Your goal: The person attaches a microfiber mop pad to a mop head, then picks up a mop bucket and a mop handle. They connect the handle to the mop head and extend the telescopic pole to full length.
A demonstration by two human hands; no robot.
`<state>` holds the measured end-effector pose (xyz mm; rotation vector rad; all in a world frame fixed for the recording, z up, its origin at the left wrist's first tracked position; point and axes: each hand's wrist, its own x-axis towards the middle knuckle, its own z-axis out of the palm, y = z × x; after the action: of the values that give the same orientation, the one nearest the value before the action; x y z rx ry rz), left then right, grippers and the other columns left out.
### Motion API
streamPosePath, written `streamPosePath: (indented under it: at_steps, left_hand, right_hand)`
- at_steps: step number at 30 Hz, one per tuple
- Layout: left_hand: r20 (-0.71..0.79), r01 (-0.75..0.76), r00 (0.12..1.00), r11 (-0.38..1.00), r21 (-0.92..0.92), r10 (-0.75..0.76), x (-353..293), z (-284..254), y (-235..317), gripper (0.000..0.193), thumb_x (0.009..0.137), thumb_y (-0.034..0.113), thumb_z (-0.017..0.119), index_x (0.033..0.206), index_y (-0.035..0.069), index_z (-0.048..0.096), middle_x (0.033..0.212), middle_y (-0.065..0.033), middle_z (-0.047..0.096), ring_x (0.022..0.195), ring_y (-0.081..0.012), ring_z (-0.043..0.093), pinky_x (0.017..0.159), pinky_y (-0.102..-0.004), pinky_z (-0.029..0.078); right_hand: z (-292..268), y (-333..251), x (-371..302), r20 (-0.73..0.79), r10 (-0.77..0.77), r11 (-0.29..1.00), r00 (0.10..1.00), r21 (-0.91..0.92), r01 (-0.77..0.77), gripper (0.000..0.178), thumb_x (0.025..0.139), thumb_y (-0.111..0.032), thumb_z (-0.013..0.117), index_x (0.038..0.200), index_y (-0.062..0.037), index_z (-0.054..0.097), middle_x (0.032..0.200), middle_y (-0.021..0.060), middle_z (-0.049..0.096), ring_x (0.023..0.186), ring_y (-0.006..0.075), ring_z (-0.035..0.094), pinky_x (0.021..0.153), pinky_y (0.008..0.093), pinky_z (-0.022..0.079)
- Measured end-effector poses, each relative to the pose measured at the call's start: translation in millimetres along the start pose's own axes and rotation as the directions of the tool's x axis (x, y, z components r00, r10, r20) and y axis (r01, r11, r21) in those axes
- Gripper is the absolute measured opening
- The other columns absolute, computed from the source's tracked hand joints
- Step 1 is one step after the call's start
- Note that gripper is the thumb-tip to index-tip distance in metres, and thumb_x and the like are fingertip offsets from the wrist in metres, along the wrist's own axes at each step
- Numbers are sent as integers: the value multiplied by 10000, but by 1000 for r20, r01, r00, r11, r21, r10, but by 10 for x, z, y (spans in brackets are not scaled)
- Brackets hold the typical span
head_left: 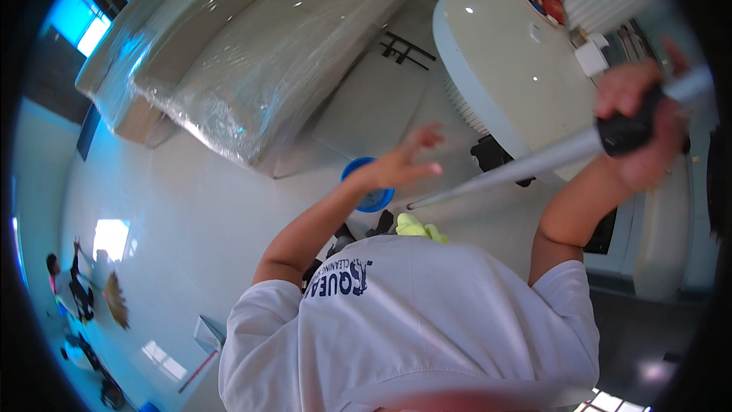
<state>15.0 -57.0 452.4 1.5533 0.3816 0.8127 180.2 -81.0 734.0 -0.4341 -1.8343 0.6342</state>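
1. Silver pole (pixel 526 163), slanting across the right half of the view, from the floor area beside a blue bucket (pixel 357 163) up to the right hand (pixel 662 137). Its upper end blurs and runs out at the dark fisheye rim; whether its lower tip touches the floor is hard to tell.
2. The right hand is closed around the pole at a black collar (pixel 625 130); motion blur hides the exact finger placement.
3. The left hand (pixel 408 164) is empty, fingers spread, and covers part of the bucket in this view. The bucket's contents cannot be made out.
4. The pole is smooth, straight and pale metallic, with a small dark tip.
5. A bright yellow-green item (pixel 415 227), perhaps cloth, shows just beyond the wearer's white shirt (pixel 450 305), which hides most of it.
6. Dark lettering, upside down from here, is printed on the shirt's chest and partly lost in folds. No label can be read on the pole.
7. Beyond are a plastic-wrapped sofa (pixel 267 46) and a white curved table (pixel 503 61). At the far left, a person (pixel 74 290) is small and indistinct. A pale, reddish blur crosses the bottom edge, unidentifiable.
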Motion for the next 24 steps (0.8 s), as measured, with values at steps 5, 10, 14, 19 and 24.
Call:
streamPosePath:
  at_steps: [5, 10, 14, 19, 24]
  left_hand:
    - [-313, -139, 938, 988, 60, 151, 273, -661, 515, 837, 782, 620, 421, 1342, 59, 156, 1271, -170, 380, 1164, -264, 389, 970, -401, 300]
    - [-442, -228, 864, 970, 85, 242, 314, -751, 746, 920, 724, 709, 393, 1344, 76, 148, 1281, -176, 366, 1163, -276, 394, 969, -420, 307]
    - [-355, -162, 915, 980, 113, 192, 241, -752, 752, 981, 682, 736, 420, 1346, 75, 128, 1285, -177, 358, 1164, -289, 394, 970, -428, 310]
    - [-356, -175, 912, 979, 108, 203, 220, -1210, 740, 986, 678, 733, 422, 1351, 82, 115, 1301, -189, 338, 1181, -298, 372, 975, -434, 306]
    - [-436, -96, 885, 981, 168, 161, 86, -2046, 627, 951, 696, 723, 404, 1352, 92, 128, 1299, -186, 346, 1169, -302, 386, 967, -434, 315]
  right_hand:
    - [55, 479, -487, -223, 145, 988, 964, -23, -153, 361, 778, -71, 533, 1099, 46, 418, 690, 64, 518, 554, 110, 497, 532, 227, 425]
    - [242, 779, -1112, -207, 383, 922, 900, 24, -387, 297, 755, -47, 581, 1037, -27, 489, 713, 1, 522, 577, 46, 481, 527, 194, 395]
    - [492, 1211, -1483, -261, 464, 881, 846, 42, -471, 224, 760, -63, 592, 969, -52, 511, 706, -13, 513, 565, 41, 465, 511, 191, 384]
    - [781, 1649, -1781, -255, 678, 728, 689, 104, -677, 150, 755, -48, 577, 891, -52, 515, 664, -7, 507, 550, 52, 467, 493, 198, 373]
    - [1235, 2143, -2045, -419, 743, 574, 521, -2, -819, 140, 704, -90, 584, 822, -30, 540, 587, 20, 501, 519, 82, 465, 492, 247, 387]
